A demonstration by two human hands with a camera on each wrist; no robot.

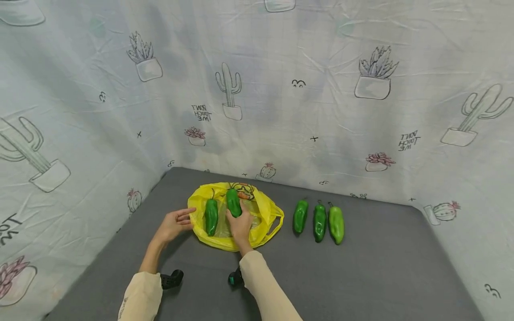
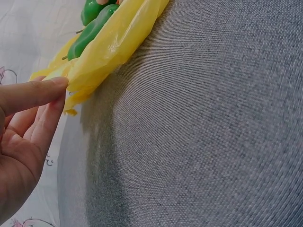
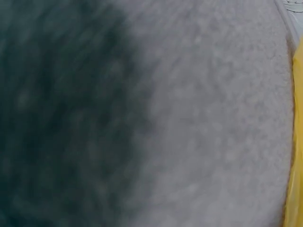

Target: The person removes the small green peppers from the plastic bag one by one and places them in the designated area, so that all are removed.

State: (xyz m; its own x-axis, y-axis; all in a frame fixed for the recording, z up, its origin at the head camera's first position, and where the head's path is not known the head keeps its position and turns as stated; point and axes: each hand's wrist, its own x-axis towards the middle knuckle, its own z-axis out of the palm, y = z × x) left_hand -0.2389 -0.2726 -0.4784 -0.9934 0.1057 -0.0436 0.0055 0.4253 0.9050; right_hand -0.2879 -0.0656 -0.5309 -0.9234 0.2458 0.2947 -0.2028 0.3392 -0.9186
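Note:
A yellow plastic bag (image 1: 234, 243) lies spread on the grey table with its mouth facing up. My left hand (image 1: 172, 226) pinches the bag's left rim; in the left wrist view, the fingertips of that hand (image 2: 28, 127) meet at the yellow film. One green pepper (image 1: 211, 217) rests in the left part of the bag. Over the bag's middle, my right hand (image 1: 241, 225) grips another green pepper (image 1: 233, 202) between thumb and fingers. The right wrist view shows only a strip of the bag (image 3: 296, 156), not the hand.
Three more green peppers stand in a row right of the bag: a dark one (image 1: 300, 216), a middle one (image 1: 319, 222) and a lighter one (image 1: 336, 224). The bag's handle loop (image 1: 278, 225) points toward them. A cactus-print curtain (image 1: 273, 111) borders the grey table (image 1: 361, 276).

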